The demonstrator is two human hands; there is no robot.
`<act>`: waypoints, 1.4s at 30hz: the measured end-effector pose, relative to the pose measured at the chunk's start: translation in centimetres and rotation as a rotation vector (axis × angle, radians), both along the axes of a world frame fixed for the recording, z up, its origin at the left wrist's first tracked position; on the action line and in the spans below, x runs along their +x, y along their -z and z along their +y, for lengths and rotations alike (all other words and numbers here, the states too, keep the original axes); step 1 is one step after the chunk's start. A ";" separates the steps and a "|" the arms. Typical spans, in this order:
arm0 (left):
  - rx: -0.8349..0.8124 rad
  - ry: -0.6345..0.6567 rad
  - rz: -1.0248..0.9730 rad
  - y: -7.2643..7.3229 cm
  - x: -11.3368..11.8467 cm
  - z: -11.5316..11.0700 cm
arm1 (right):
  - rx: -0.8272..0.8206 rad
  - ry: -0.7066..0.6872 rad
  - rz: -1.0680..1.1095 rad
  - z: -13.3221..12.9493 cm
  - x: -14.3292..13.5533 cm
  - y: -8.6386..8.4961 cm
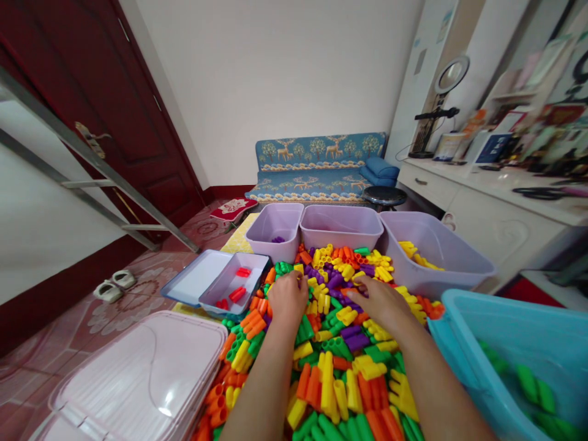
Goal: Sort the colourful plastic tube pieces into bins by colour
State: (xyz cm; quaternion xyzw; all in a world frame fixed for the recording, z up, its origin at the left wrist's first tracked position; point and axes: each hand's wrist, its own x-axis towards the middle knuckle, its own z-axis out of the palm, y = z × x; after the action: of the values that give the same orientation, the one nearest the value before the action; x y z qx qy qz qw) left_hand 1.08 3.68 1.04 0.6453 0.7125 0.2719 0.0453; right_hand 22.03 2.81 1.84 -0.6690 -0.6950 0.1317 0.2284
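A wide heap of small plastic tube pieces in orange, yellow, green and purple covers the table before me. Over the heap's left middle, my left hand is closed with its fingers curled; whatever they hold is hidden. My right hand reaches into the right side of the heap, thumb and fingers apart. Orange and yellow pieces lie right at its fingertips, and I see none clearly gripped. Left of my left hand, a small lilac box contains a few red pieces.
Behind the heap stand a left lilac bin with purple pieces, a middle lilac bin and a right lilac bin with yellow ones. A turquoise bin at right holds green pieces. A clear lid lies left; a ladder leans beyond.
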 end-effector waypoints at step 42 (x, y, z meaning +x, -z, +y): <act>-0.127 0.693 -1.132 0.5 0.7 0.5 | -0.060 -0.264 0.702 -0.6 -3.7 -0.8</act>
State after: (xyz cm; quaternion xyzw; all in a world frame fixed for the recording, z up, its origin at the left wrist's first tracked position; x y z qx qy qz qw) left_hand 1.83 4.19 0.52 0.5905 0.3449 0.4960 0.5352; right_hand 18.35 2.21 2.69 -0.4940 -0.6507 0.4015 0.4140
